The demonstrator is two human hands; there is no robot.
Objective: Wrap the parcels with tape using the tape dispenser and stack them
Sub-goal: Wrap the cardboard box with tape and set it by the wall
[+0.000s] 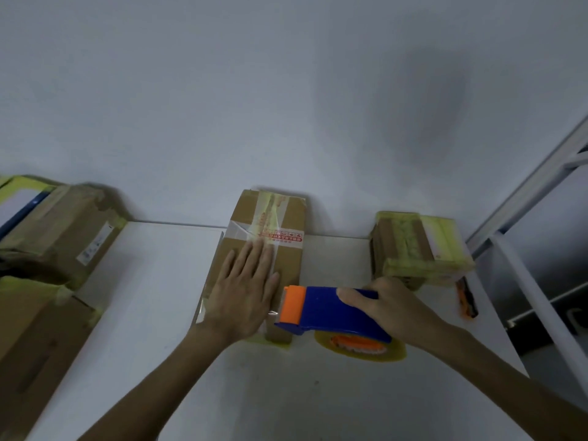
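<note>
While the left hand (246,288) presses flat on the cardboard parcel (257,265) mid-surface (152,281), we note the right hand (389,305) gripping the tape dispenser (324,310) at the parcel's near edge. We judge the carton light, stiff, slide-prone; brace its top.

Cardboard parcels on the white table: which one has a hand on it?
The centre brown cardboard parcel with red-printed tape: the left hand lies flat on it alone.

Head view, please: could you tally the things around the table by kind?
Cardboard parcels: 4 – centre parcel, right parcel, upper left parcel, lower left parcel
Tape dispenser: 1
Orange-and-black tool: 1
Total: 6
A taped shape at the far left edge is too cut off to count.
</note>
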